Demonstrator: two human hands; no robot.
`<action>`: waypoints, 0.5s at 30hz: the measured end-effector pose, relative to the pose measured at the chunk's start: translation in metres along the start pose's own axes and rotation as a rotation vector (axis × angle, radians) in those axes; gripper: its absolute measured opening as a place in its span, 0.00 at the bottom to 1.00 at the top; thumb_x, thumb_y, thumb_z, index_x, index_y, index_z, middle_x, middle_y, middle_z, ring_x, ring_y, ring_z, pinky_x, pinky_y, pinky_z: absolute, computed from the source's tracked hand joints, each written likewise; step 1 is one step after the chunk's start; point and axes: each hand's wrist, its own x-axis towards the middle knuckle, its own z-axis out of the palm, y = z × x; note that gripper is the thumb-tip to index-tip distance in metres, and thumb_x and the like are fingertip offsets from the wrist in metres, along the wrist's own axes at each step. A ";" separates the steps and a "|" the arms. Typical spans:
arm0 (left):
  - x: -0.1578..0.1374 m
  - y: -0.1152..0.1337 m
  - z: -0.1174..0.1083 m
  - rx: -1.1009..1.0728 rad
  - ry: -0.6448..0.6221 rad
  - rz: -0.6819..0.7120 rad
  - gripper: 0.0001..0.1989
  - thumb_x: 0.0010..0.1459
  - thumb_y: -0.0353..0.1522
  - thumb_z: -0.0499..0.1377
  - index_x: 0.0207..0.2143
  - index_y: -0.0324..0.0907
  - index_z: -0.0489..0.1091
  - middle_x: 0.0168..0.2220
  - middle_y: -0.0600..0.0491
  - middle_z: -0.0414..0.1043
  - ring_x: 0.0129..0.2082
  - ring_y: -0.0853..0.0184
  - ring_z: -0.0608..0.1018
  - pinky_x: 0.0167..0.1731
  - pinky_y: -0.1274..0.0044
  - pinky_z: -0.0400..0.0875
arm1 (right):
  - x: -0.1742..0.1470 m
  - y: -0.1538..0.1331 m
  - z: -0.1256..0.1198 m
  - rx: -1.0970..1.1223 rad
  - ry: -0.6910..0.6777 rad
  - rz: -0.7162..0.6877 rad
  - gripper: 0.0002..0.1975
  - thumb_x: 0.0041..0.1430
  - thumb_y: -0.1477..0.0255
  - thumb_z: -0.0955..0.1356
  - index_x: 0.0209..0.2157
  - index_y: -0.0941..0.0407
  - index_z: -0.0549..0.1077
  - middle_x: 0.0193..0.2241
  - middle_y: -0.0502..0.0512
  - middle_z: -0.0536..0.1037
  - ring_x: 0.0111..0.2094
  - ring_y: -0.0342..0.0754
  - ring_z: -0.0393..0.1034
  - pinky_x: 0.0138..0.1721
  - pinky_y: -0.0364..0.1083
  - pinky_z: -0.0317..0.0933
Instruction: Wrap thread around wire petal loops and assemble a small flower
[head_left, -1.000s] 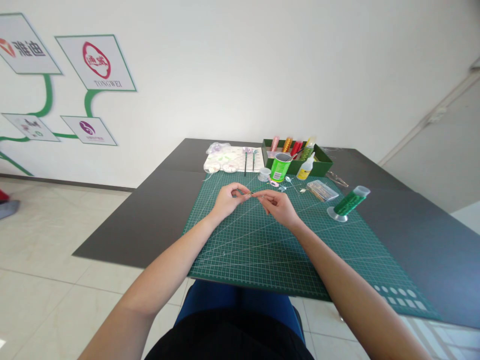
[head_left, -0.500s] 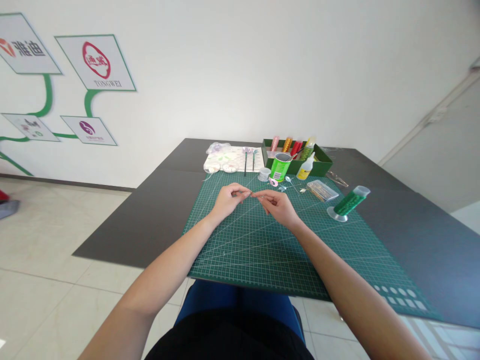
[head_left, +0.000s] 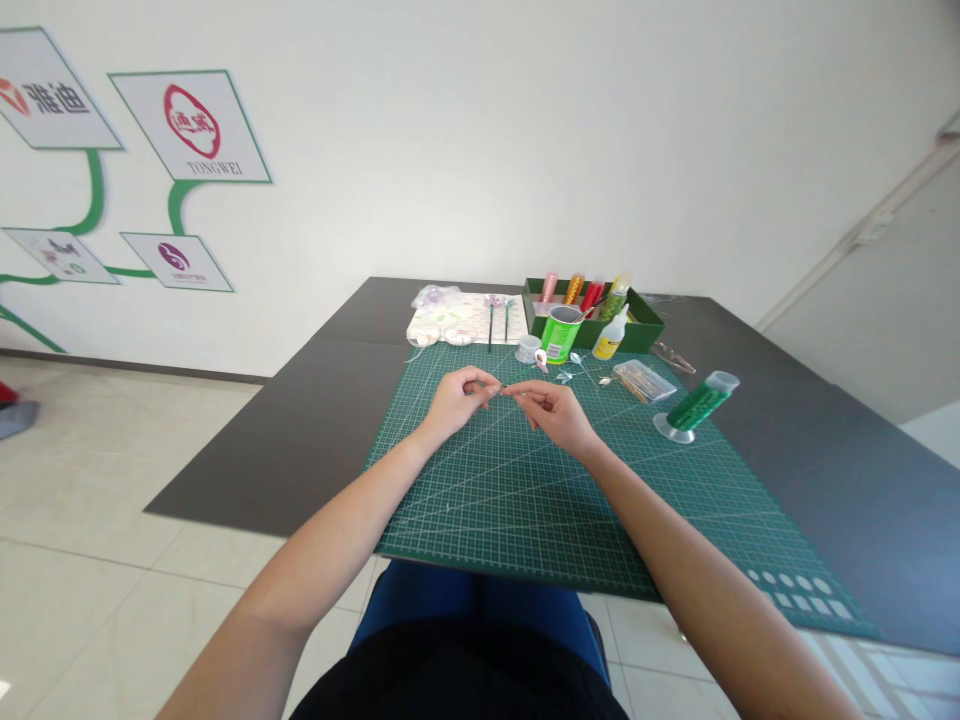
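Over the green cutting mat (head_left: 480, 500), my left hand (head_left: 457, 400) and my right hand (head_left: 555, 410) meet fingertip to fingertip. Both pinch closed on something thin and dark, too small to name. Just beyond the right fingers shows a small pink and white flower (head_left: 541, 360). Whether it joins what I pinch is hidden by my fingers. Small pale leaf-like pieces on thin stems (head_left: 566, 377) lie to the right of the flower. Behind it stand a stack of small clear round containers (head_left: 528, 348) and a bright green can (head_left: 559, 335) with a dark-handled tool in it.
A white glue bottle (head_left: 610, 334) stands before a dark green box (head_left: 646, 330) of coloured rolls. To the right are a clear plastic case (head_left: 643, 382), a green spool (head_left: 699, 405) and pliers (head_left: 673, 357). Two finished stemmed pieces (head_left: 499, 315) lie on white paper (head_left: 450, 315) at the back.
The pink and white flower has turned and shifted slightly left and up, now showing more white. My hands keep nearly the same place and pinch.
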 end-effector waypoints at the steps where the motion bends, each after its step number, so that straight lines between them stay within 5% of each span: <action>1: 0.000 0.000 0.000 0.011 0.004 0.009 0.11 0.56 0.39 0.67 0.34 0.40 0.77 0.21 0.55 0.72 0.20 0.71 0.71 0.21 0.79 0.62 | 0.000 0.000 0.000 0.001 0.000 0.001 0.14 0.63 0.64 0.68 0.40 0.58 0.81 0.14 0.44 0.64 0.17 0.41 0.57 0.21 0.42 0.52; 15: 0.001 -0.001 0.000 0.023 0.009 0.074 0.07 0.56 0.32 0.67 0.38 0.39 0.81 0.30 0.53 0.77 0.25 0.71 0.74 0.32 0.76 0.70 | 0.001 0.001 0.000 0.000 0.001 -0.011 0.14 0.63 0.64 0.67 0.40 0.59 0.80 0.14 0.43 0.63 0.16 0.40 0.56 0.21 0.42 0.51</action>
